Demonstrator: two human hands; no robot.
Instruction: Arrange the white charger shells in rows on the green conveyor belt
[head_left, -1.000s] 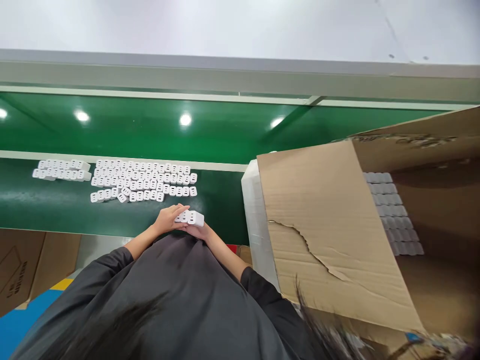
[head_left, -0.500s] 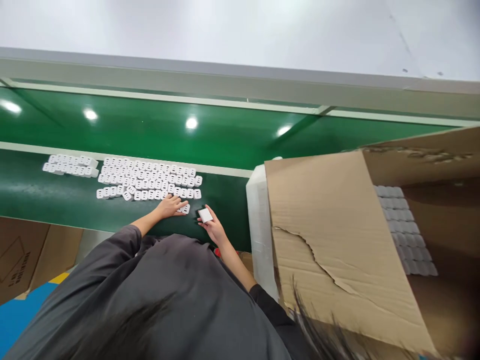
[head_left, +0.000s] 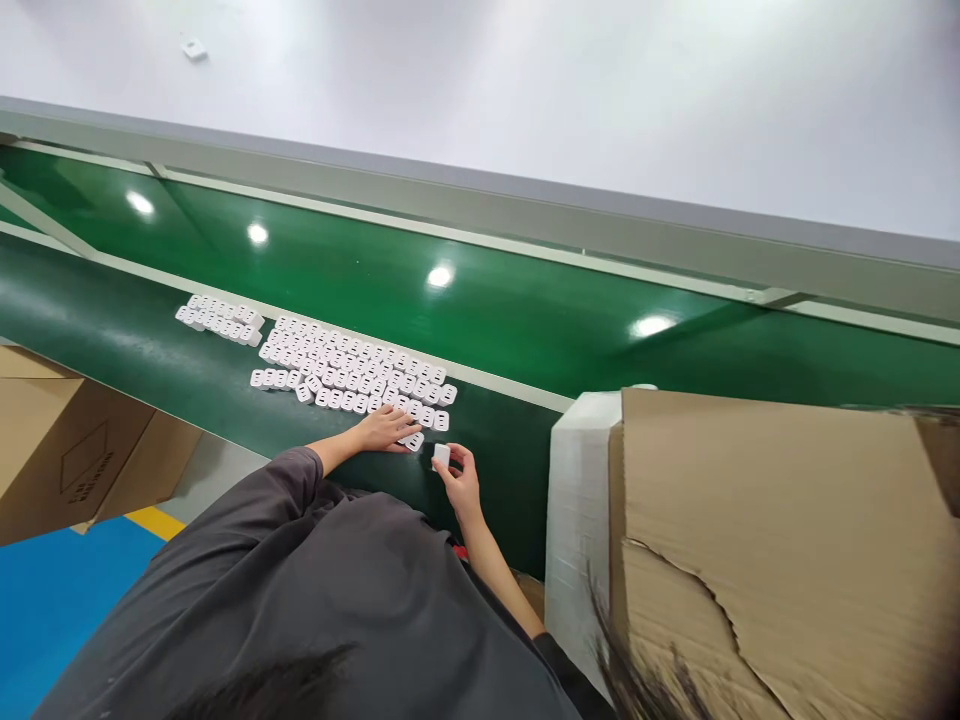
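Small white plastic blocks with rounded corners and dark slots stand in packed rows on the dark green belt. My left hand lies stretched over the near end of the rows, its fingertips touching a short near row of white blocks. To the right of that row, my right hand pinches a single white block between thumb and fingers. A blank face of this block is turned up, and a small gap separates it from the row.
A separate group of white blocks stands further left. On the right are an open cardboard box and white foam beside it. A white shelf runs across the back, with a small white piece on it. Another carton stands at left.
The camera view has turned, so the scene sits tilted and the blocks appear further right. My right hand has tilted the block it holds. My left hand stays on the near row.
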